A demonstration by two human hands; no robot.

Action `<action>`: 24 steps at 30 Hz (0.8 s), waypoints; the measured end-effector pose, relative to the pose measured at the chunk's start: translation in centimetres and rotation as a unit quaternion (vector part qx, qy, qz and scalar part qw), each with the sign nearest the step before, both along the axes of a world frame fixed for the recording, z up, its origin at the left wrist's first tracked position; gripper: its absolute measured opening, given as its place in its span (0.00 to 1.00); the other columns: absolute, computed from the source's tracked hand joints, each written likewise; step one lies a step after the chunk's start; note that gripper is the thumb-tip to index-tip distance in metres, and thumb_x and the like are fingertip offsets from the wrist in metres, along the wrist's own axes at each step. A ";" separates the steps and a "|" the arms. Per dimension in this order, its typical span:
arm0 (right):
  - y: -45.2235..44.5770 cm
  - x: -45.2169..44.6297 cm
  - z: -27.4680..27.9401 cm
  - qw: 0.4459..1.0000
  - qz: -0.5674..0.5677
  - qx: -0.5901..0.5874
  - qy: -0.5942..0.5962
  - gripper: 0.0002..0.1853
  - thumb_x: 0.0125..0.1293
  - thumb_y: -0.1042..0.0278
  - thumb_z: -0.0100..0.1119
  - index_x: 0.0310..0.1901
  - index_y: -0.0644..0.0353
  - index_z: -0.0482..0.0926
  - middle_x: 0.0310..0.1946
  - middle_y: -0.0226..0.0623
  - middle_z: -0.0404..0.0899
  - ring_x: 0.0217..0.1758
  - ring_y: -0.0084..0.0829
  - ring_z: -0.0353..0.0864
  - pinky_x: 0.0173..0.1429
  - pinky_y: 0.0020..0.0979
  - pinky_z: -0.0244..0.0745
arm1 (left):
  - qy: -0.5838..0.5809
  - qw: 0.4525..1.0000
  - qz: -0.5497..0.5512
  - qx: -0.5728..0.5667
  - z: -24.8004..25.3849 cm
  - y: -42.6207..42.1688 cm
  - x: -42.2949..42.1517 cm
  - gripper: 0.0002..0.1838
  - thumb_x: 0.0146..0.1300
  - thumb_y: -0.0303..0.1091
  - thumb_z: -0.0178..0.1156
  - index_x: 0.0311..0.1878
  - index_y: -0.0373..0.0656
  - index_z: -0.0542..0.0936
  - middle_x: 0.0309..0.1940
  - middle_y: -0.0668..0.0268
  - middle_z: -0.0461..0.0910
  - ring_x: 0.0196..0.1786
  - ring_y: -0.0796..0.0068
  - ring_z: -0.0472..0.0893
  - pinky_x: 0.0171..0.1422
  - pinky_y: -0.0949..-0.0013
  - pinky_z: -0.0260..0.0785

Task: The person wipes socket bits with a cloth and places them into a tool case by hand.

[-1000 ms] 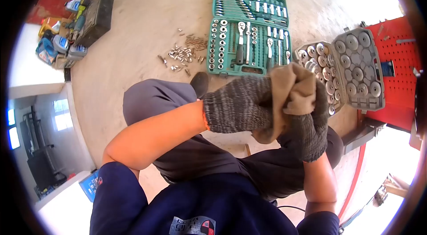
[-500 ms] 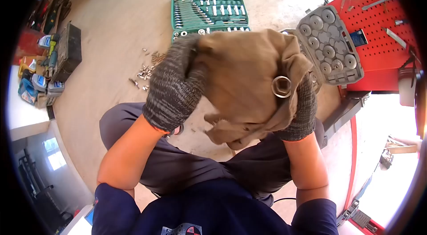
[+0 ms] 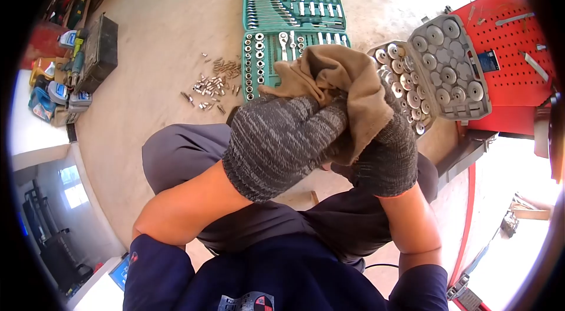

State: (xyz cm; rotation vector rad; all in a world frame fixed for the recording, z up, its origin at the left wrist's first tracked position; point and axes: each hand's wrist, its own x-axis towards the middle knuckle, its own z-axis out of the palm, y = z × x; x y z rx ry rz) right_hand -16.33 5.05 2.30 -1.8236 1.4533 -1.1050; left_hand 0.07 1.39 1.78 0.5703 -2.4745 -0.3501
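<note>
Both hands wear dark grey knitted gloves and work at a bunched brown cloth (image 3: 347,70) above my knees. My left hand (image 3: 285,140) is closed on the cloth from the left side. My right hand (image 3: 388,155) grips its right side, with its fingers partly behind the folds. The metal socket seen earlier in the cloth does not show now. Just beyond the cloth lies an open green tool case (image 3: 297,30) with wrenches, sockets and ratchets, its lower part partly covered by the cloth.
Loose sockets and bits (image 3: 215,84) lie on the floor left of the green case. A grey case (image 3: 456,70) of round metal cups stands open at the right, by a red pegboard (image 3: 518,46). A dark toolbox (image 3: 100,52) and bottles (image 3: 56,90) are at the left.
The cloth, spread wide half a second ago with a metal ring-like socket on it, is now bunched up. My left hand has moved right, closer to my right hand.
</note>
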 end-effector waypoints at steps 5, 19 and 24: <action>-1.6 -1.3 -4.5 0.977 0.063 -0.172 0.106 0.49 0.31 0.72 0.74 0.60 0.75 0.62 0.52 0.47 0.72 0.54 0.36 0.77 0.60 0.28 0.73 | 0.034 0.932 -0.037 0.360 -1.4 -0.6 0.1 0.20 0.55 0.38 0.72 0.50 0.44 0.83 0.36 0.62 0.86 0.37 0.69 0.86 0.43 0.68 0.79; 3.2 -2.2 -1.5 0.975 -0.085 -0.009 -0.206 0.24 0.69 0.64 0.59 0.63 0.62 0.68 0.58 0.46 0.75 0.60 0.38 0.77 0.61 0.39 0.78 | 0.275 0.626 -0.022 0.730 -0.8 -0.9 0.9 0.12 0.68 0.37 0.60 0.47 0.39 0.78 0.35 0.65 0.80 0.36 0.77 0.80 0.36 0.70 0.75; 3.8 0.5 -0.5 0.937 -0.053 0.042 -0.342 0.34 0.59 0.64 0.69 0.65 0.63 0.67 0.59 0.44 0.74 0.61 0.36 0.75 0.63 0.36 0.74 | 0.278 0.624 0.003 0.730 0.0 -1.1 1.6 0.15 0.65 0.33 0.63 0.52 0.39 0.76 0.40 0.67 0.79 0.43 0.80 0.79 0.50 0.75 0.72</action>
